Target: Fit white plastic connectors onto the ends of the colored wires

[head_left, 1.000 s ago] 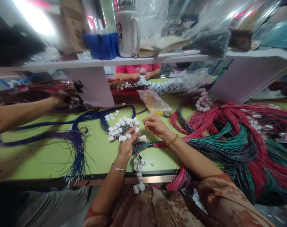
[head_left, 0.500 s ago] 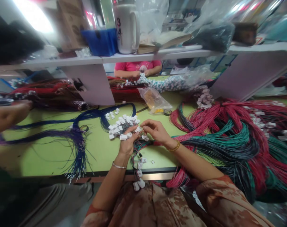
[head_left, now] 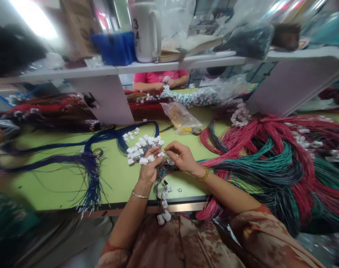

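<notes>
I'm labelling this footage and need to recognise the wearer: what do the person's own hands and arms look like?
Both hands are bare, without gloves. The left hand has a thin silver-coloured bangle at its wrist; the right hand has a yellowish-gold bracelet. The sleeves are brownish with darker blotches and rust-coloured cuffs, leaving the forearms uncovered.

The connectors [head_left: 143, 161] at the centre of the frame are white, against a lime-green tabletop [head_left: 57, 188]. At right, the wire bundle [head_left: 239, 145] mixes crimson, teal green and near-black strands; at left, the thin wires [head_left: 92, 167] run deep blue into purple. A clear bag [head_left: 177, 116] shows yellow inside. Upper left holds a bright blue box [head_left: 113, 48] and a white mug [head_left: 145, 33] with black digits. The sleeve [head_left: 253, 227], lower right, is blotched brown on tan, its cuff rust-orange.
</notes>
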### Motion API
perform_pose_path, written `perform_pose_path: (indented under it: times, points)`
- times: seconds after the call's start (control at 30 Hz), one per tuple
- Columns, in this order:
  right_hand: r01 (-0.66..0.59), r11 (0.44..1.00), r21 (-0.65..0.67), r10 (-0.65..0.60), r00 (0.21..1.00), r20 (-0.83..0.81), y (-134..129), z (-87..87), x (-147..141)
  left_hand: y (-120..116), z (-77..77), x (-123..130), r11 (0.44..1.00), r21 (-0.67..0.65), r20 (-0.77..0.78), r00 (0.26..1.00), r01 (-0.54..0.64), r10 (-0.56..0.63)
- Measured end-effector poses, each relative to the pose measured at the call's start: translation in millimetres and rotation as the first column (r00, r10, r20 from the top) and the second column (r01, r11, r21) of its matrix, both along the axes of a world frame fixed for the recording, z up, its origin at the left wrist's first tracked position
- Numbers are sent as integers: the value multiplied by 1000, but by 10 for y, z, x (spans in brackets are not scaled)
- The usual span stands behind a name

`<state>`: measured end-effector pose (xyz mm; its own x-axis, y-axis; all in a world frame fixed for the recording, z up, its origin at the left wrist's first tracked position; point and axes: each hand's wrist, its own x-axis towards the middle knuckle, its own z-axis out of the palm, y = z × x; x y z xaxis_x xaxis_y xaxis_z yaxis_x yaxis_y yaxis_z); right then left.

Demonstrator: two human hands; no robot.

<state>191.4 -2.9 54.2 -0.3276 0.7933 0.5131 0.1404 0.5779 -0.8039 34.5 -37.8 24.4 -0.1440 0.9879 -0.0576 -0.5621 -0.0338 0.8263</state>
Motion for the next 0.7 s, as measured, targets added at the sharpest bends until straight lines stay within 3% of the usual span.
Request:
perform_pose_path:
  times: [0.2, 0.43, 0.57, 0.7]
  points:
    - [-13, 1000, 9, 13, 1000, 4, -35, -3, -11, -8, 7, 1, 1000, 14, -16, 1000, -7, 7]
    - [-9, 999, 42, 5, 996, 92, -30, 90, 30, -50, 21, 27, 998, 50, -160, 986, -45, 52]
    - [-9, 992, 122, -14, 983, 181, -51, 126, 53, -77, 28, 49, 991, 91, -275, 954, -95, 116]
    - [-4, 972, 237, -54, 970, 238, -139, 87, 20, -93, 16, 60, 989, 88, -281, 949, -122, 142]
